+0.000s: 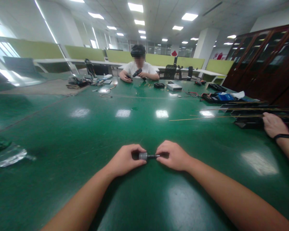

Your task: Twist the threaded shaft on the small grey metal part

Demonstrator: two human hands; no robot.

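Between my two hands, low over the green tabletop (135,128), lies a small part with a grey cylinder (143,156) at its left end and a thin dark shaft (151,156) running to the right. My left hand (127,159) grips the grey cylinder between thumb and fingers. At the other end, my right hand (172,156) pinches the tip of the shaft. The exact kind of the part is too small to make out, and my fingertips partly cover both ends.
Across the table a person (138,69) holds a dark tool. At right, another person's hand (274,125) rests by black trays (248,122) with long thin rods (202,118). A clear plastic bottle (8,155) lies at left. Boxes, wires and tools line the far edge.
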